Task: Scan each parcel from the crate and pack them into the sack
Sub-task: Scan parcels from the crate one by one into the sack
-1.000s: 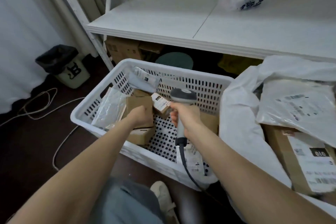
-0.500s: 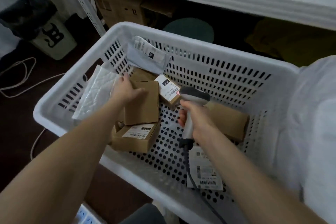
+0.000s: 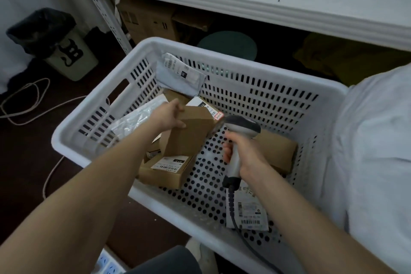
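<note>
Grey-headed, the scanner is clasped in the right hand, its head just beside a small parcel. That plain brown cardboard box is gripped, tilted, by the left hand above labelled boxes inside the white perforated crate.

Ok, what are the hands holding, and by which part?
The left hand grips a brown box by its upper end; the right hand grips the scanner by its handle.

Sack mostly beyond right edge
</note>
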